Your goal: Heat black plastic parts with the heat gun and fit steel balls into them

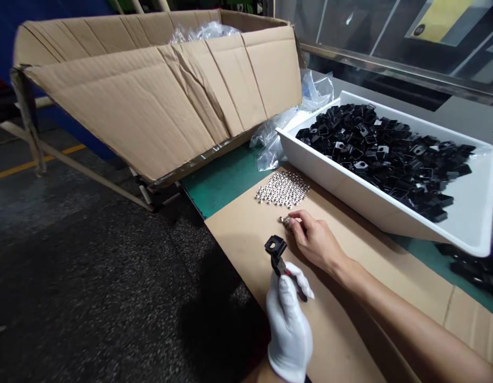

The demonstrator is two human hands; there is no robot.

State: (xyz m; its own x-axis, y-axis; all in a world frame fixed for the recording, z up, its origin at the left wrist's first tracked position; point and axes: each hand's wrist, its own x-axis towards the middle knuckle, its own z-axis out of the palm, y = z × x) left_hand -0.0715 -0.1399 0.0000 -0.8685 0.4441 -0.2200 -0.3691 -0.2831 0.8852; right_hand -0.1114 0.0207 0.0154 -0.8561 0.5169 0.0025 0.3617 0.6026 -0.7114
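- Right hand (320, 244) is pinching small metal nuts (285, 220), likely light, slippery, best taken by their rims.
- Gloved left hand (289, 330) is gripping black pliers (278, 265), holding a stiff-looking bracket (278, 247) above cardboard (238, 229).
- Loose nuts (284, 187) are lying beside the tray (334, 183).

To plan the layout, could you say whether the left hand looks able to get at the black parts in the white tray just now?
Probably not easily: the left hand grips a dark tool, and the right forearm and the white tray's near wall lie between it and the black parts.
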